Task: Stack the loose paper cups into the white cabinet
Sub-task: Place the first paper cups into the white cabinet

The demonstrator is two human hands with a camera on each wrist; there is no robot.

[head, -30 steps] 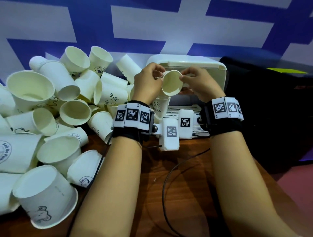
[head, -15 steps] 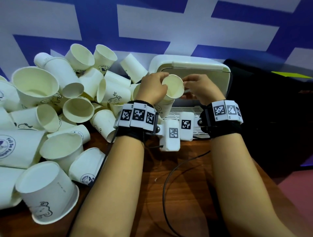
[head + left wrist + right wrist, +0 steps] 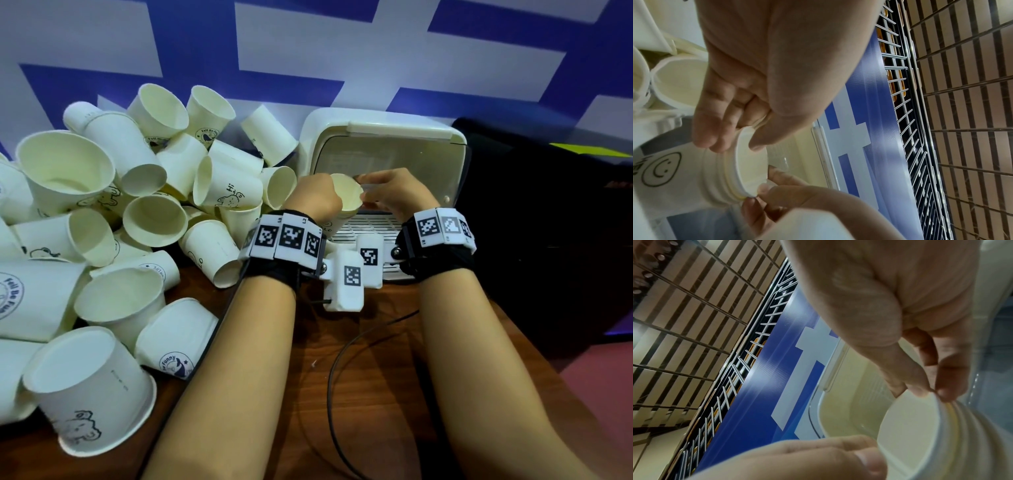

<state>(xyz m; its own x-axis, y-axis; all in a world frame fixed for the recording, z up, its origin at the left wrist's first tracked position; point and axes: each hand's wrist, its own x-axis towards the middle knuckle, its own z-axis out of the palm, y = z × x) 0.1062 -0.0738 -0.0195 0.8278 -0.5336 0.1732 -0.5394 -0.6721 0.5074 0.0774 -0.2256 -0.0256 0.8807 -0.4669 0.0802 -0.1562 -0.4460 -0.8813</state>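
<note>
Left hand (image 3: 315, 198) gripped cup stack (image 3: 719, 175) rim | right hand (image 3: 394, 195) pinched same rim | at white cabinet (image 3: 383, 137) mouth

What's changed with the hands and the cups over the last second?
Both hands, left and right, have lowered the nested cup stack toward the white cabinet opening. Neither grip was released: each still pinches the top rim. The loose cup pile stayed put.

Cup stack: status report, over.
Left hand and right hand both pinch the rim of the cup stack, at the white cabinet mouth. Nothing blocking the opening.
</note>
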